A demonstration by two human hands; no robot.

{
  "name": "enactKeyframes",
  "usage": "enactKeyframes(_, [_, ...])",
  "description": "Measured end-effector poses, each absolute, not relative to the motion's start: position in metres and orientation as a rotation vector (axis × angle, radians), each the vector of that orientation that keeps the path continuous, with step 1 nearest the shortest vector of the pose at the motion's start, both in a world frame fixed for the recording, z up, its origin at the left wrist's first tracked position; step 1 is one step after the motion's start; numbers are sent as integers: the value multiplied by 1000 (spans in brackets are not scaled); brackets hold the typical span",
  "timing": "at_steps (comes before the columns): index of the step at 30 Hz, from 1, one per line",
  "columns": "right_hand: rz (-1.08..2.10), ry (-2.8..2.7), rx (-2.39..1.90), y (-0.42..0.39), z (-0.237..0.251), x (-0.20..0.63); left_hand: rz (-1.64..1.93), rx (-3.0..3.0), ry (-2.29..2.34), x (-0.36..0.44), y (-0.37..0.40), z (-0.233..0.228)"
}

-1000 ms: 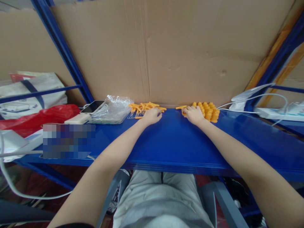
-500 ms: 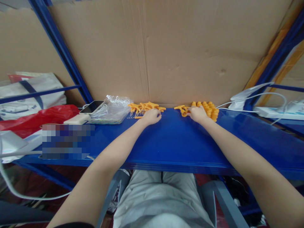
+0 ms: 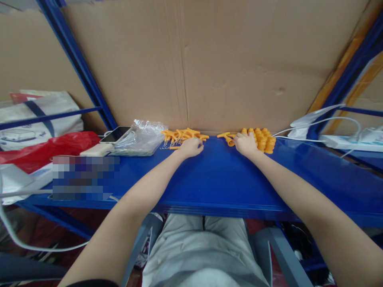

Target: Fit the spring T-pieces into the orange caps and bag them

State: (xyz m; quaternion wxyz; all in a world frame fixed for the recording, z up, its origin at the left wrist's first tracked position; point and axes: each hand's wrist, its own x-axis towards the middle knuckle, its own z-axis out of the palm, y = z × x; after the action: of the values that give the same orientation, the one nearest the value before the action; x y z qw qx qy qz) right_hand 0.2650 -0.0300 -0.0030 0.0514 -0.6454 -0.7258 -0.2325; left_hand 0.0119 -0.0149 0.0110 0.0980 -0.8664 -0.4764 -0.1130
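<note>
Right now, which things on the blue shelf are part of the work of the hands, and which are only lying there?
In hand:
left hand on the loose orange pieces
right hand at the stacked orange pieces
small springs beside them

Lying about:
clear plastic bag
phone
red bag
white cables

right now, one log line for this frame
left hand: on loose orange pieces | right hand: at stacked orange parts | surface: blue shelf | grip: unclear
</note>
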Motion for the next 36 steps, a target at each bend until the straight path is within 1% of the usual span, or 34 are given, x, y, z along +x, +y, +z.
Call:
enactKeyframes(15, [-707,-2167,-1952,-26,-6,259,-319,-2573,-1448,13,-18,14])
enactKeyframes(21, [-578,-2132,-1996,-29,-4,259,-357,-2589,-1448,12,-17,13])
enactKeyframes(36, [-434,-2155,-2158,-43,14,268,-283,-2564,-1450,13,-21,16])
